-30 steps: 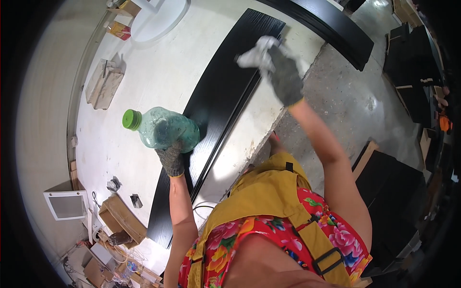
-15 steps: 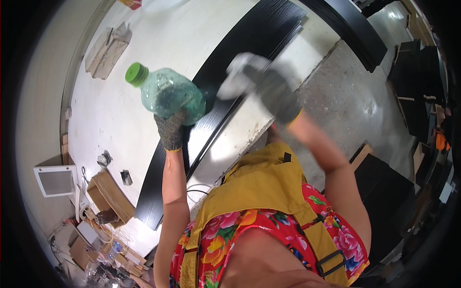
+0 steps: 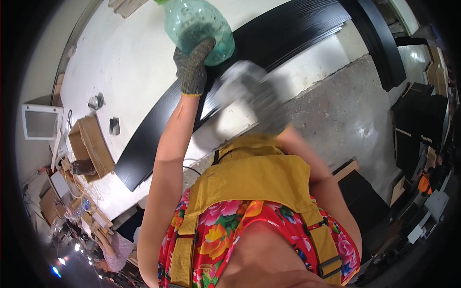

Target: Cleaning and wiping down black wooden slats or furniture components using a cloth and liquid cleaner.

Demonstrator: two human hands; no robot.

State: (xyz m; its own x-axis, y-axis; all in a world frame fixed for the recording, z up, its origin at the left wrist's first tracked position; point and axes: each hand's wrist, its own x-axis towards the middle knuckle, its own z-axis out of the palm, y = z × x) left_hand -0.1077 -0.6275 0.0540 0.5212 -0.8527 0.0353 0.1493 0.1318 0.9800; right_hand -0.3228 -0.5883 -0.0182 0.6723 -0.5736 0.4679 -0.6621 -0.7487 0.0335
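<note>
My left hand (image 3: 193, 67), in a dark knitted glove, grips a translucent green plastic bottle (image 3: 204, 26) around its lower side. The bottle is tilted above the table, its green cap cut by the upper edge of the view. My right hand (image 3: 270, 110), also gloved and smeared by motion, holds a pale grey-white cloth (image 3: 236, 79), bunched up. The cloth is over the near edge of long black wood-grained boards (image 3: 283, 33); whether it touches them I cannot tell. The boards lie stacked across the white table.
More black boards (image 3: 379, 48) stretch off at the upper right, with dark panels (image 3: 418, 129) stacked beyond the concrete floor (image 3: 336, 105). At left are a cardboard box (image 3: 91, 146) and a white-framed panel (image 3: 42, 122). Another person (image 3: 117, 252) is at lower left.
The view has shifted. My left hand has carried the bottle farther up the picture, away from me. My right hand, with the cloth, has come a little nearer my body.
</note>
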